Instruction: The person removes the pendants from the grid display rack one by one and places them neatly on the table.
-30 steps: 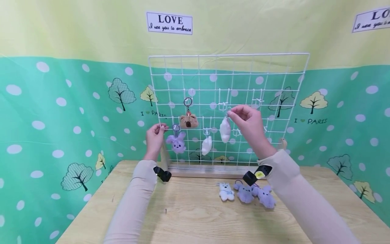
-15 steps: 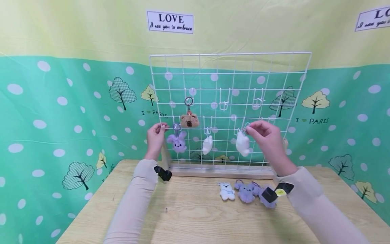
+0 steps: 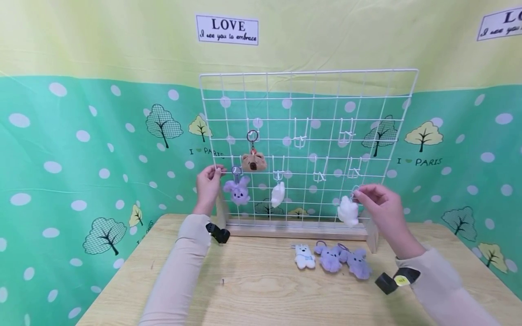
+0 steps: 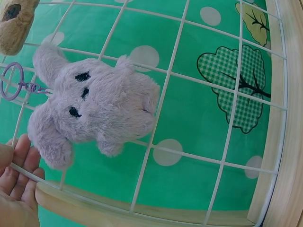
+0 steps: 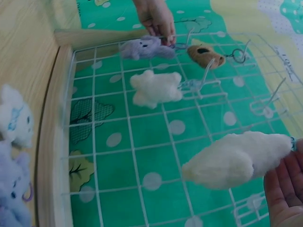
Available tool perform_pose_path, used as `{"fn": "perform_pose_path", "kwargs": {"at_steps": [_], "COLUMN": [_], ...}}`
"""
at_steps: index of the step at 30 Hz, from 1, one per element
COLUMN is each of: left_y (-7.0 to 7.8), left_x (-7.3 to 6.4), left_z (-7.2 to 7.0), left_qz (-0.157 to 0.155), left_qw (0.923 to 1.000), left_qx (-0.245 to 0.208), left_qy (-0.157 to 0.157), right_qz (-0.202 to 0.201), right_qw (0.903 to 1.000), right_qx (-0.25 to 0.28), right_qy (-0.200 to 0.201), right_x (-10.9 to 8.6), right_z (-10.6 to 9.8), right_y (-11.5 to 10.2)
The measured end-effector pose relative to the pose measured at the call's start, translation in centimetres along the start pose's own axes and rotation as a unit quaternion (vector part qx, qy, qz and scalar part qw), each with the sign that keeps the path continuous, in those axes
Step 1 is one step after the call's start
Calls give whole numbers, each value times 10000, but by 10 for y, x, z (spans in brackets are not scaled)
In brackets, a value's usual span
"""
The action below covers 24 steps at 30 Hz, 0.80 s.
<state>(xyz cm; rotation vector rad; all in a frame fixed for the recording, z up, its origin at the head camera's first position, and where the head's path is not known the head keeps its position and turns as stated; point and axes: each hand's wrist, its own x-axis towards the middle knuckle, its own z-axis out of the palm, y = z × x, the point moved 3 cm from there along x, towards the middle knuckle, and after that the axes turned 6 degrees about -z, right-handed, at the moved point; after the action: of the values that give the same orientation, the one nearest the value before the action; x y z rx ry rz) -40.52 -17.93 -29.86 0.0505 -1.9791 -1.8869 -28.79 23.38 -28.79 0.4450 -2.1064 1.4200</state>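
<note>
My right hand (image 3: 383, 206) pinches the ring of a white plush keychain (image 3: 348, 211), which hangs from the fingertips in front of the grid's lower right. With thumb and fingers my left hand (image 3: 209, 183) grips the left edge wire of the white wire grid (image 3: 308, 72). Close beside that hand a purple plush bunny keychain (image 4: 102, 101) dangles from a hook. A brown bear-head keychain (image 3: 253, 161) hangs above it, and another white plush keychain (image 5: 156, 88) hangs on a lower middle hook with its face turned away.
Bare hooks, such as the upper right hook (image 3: 346, 134), sit on the grid. On the wooden table (image 3: 261, 290) lie a white bear keychain (image 3: 304, 256) and two purple plush keychains (image 3: 330, 259). The grid stands in a wooden base (image 3: 293, 230) before a patterned curtain.
My right hand has carried the white plush keychain down and to the right, from the grid's middle past the lower hooks. My left hand has stayed on the grid edge.
</note>
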Motion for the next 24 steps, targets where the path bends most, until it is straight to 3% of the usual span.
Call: {"fn": "perform_pose_path", "kwargs": {"at_steps": [5, 24], "left_y": [0, -3], "left_x": [0, 2], "left_z": [0, 0], "left_qz": [40, -31], "left_qw": [10000, 10000], "left_qx": [22, -1], "left_qy": [13, -72], "right_qz": [223, 1038], "right_qw": [9993, 9929], "right_qx": [-290, -582], "right_qy": [-34, 61], "right_x": [-13, -62], "right_z": [-11, -52], "right_y": [14, 61]}}
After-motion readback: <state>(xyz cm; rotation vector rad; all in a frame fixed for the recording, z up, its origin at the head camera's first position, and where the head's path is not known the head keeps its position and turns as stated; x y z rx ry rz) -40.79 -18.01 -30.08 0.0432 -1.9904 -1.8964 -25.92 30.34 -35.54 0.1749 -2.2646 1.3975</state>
